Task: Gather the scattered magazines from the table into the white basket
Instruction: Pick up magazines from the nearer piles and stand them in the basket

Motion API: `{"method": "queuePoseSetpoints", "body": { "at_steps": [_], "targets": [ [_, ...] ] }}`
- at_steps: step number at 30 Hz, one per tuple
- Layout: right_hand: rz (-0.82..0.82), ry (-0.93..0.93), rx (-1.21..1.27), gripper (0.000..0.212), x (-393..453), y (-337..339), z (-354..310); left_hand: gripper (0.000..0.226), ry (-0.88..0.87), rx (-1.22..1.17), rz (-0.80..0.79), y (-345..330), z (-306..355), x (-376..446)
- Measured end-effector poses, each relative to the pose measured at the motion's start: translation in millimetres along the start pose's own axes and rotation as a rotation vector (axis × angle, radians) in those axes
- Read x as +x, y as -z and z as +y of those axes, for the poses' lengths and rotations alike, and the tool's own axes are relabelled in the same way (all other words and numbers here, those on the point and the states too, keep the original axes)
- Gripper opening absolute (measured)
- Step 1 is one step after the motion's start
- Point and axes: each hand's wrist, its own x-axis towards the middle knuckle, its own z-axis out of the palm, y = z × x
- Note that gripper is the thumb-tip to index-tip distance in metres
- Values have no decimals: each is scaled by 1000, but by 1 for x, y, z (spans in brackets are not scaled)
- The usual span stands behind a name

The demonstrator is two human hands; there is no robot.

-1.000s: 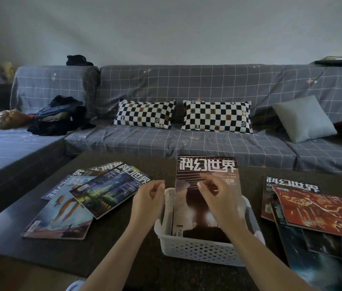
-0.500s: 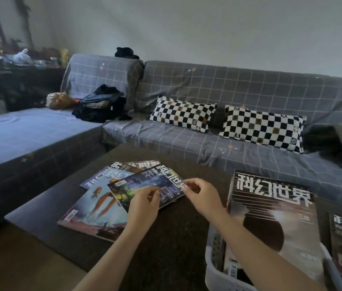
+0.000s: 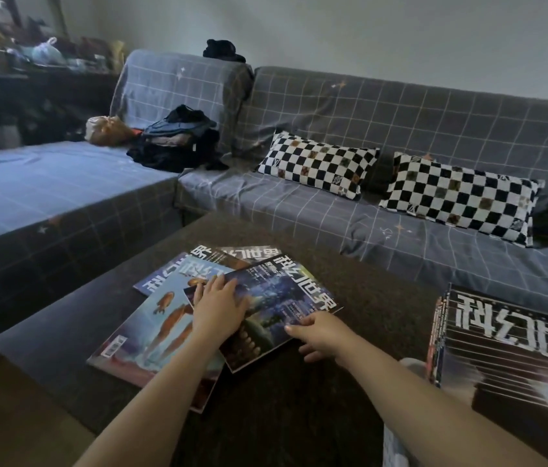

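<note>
— Where are your hands?

— Your left hand [image 3: 219, 308] lies flat, fingers spread, on the top magazine [image 3: 265, 308] of the fanned pile on the dark table [image 3: 366, 298]. Your right hand [image 3: 323, 337] is at that magazine's near right edge, thumb on the cover, fingers curled at the edge; whether they are under it, I cannot tell.

— And the basket?

— The white basket [image 3: 397, 443] sits at lower right, well apart from the pile, with a dark magazine [image 3: 515, 358] standing in it.

left hand [image 3: 219, 310] flat on top magazine [image 3: 276, 298], right hand [image 3: 324, 337] pinching its edge
</note>
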Motion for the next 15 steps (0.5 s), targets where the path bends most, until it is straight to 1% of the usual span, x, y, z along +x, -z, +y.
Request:
{"method": "queuePoseSetpoints", "body": {
  "at_steps": [2,5,8,10,12,15],
  "targets": [
    [-24,-31,106,50,3,-1,-1,65,12,81,-35,-1,-3,11],
    [-66,-73,263,46,2,0,-2,76,39,93,-84,1,-2,17],
    [-70,-93,321,45,-1,4,2,88,117,106,-129,10,-1,13],
    [-32,-99,323,44,-3,6,6,81,168,59,-137,17,-2,6],
    [42,-99,311,37,-3,5,8,67,215,-93,-135,22,-5,-4],
    [149,-87,325,27,-4,3,9,47,241,-284,-61,25,-10,-24]
  ]
}}
